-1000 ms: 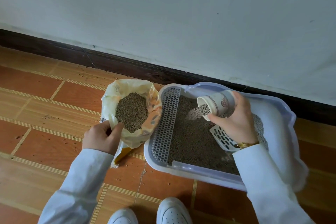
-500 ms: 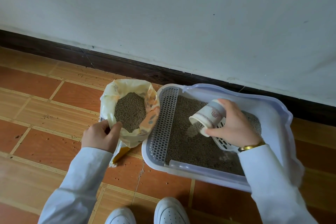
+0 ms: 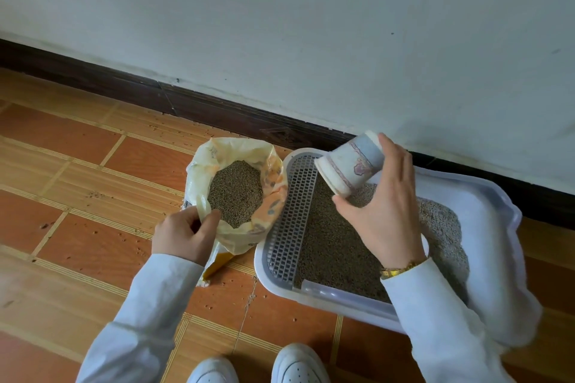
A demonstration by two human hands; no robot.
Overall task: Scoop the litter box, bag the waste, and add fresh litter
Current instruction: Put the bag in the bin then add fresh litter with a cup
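overhead, right hand (image 3: 385,221) fingers clamp a tilted patterned paper cup (image 3: 350,163); left hand (image 3: 183,235) pinches the litter bag (image 3: 239,146).

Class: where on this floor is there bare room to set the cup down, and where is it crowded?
Free: tiled floor left of the litter bag, out to the baseboard, speckled with stray grains. Narrower: tiles between the shoes and litter box. Crowded: the gap where bag meets box, with the left hand gripping the bag's rim.
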